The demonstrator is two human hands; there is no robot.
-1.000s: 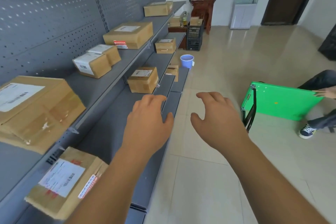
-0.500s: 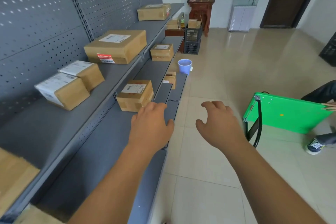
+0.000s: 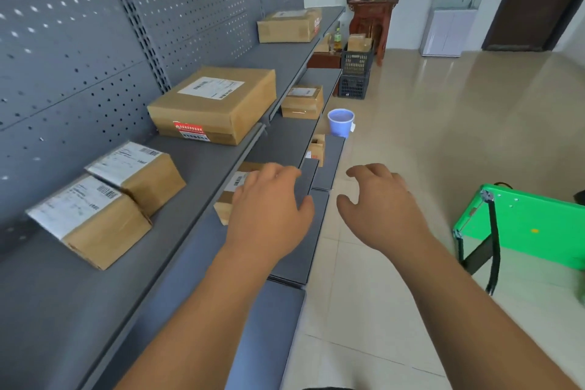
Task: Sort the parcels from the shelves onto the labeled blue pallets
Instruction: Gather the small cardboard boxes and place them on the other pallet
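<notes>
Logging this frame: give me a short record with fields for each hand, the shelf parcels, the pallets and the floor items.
left hand: open, empty, over the nearest middle-shelf parcel; contact unclear
right hand: open, empty, above the floor
upper shelf: near small parcel, second small parcel, large parcel, far parcel
middle shelf: farther parcel
blue pallets: not in view
on floor: blue bucket, green panel

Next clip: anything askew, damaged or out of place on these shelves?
Nothing damaged or spilled. The nearest parcel and its neighbour sit skewed on the upper shelf; a blue container stands on the floor.
</notes>
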